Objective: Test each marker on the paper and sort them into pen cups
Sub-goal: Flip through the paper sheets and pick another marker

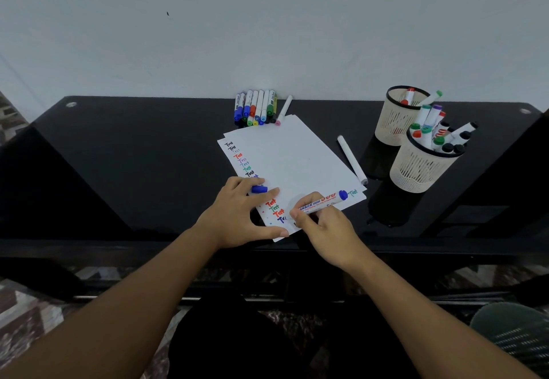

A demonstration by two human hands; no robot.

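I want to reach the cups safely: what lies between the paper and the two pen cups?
In the head view, one white marker lies on the black table between the paper and the pen cups.

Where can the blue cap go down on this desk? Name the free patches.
Bare desk lies left of the paper, and between the loose white marker and the marker row. Crowded: around the two pen cups and under both hands.

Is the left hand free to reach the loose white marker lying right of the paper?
Probably not yet: the left hand presses on the paper with a blue cap in its fingers, and the right hand, writing with a marker, lies between it and the white marker.
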